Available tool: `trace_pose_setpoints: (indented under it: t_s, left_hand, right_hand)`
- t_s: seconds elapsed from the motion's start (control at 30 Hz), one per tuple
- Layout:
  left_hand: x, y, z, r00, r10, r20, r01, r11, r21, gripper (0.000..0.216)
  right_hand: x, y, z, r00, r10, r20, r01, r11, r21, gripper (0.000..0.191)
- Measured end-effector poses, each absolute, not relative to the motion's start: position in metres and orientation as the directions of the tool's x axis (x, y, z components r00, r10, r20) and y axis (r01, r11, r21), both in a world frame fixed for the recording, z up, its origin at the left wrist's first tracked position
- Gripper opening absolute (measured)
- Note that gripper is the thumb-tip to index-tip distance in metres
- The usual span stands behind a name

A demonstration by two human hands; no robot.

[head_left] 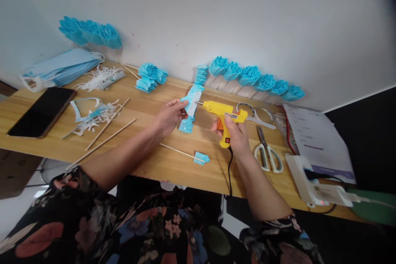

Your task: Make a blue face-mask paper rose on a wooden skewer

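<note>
My left hand (173,115) pinches a blue-and-white petal piece (192,103) cut from mask-like fabric, held above the table. A yellow glue gun (221,111) is gripped in my right hand (236,132), its nozzle pointing left at the white face of the petal piece; whether it touches I cannot tell. Behind and below the held piece lie stacks of blue petals, one farther back (201,75) and one nearer (187,125). In front of my hands rests a wooden stick (177,151) with a small blue wrapped tip (201,157).
Blue fabric flowers (249,75) lean along the wall, with others (148,76) lying left of centre. Face masks (66,66), a phone (41,111) and loose sticks (108,140) are at left. Scissors (267,152), a tape roll (255,111) and a power strip (318,185) are at right.
</note>
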State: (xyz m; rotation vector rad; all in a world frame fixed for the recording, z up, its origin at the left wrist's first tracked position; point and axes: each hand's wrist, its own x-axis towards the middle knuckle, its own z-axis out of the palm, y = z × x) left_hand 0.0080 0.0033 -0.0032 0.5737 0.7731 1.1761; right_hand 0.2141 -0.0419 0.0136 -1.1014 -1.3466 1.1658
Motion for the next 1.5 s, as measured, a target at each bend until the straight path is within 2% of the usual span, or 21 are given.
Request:
trace_pose_setpoints:
  t_s: [0.27, 1.0, 1.5]
  left_hand:
    - [0.0083, 0.0041, -0.0052, 0.195, 0.952, -0.237, -0.59, 0.307, 0.746, 0.024]
    - [0.0074, 0.0036, -0.0055, 0.211, 0.952, -0.219, -0.585, 0.303, 0.752, 0.019]
    - [0.0064, 0.0057, -0.0097, 0.223, 0.954, -0.202, -0.589, 0.297, 0.752, 0.019]
  right_hand:
    - [0.2119, -0.0432, 0.0197, -0.072, 0.993, 0.098, 0.096, 0.104, -0.99, 0.056]
    - [0.2146, -0.0421, 0.0142, -0.049, 0.994, 0.101, 0.079, 0.104, -0.991, 0.053]
    - [0.2153, -0.042, 0.0155, -0.051, 0.991, 0.12, 0.139, 0.126, -0.982, 0.056]
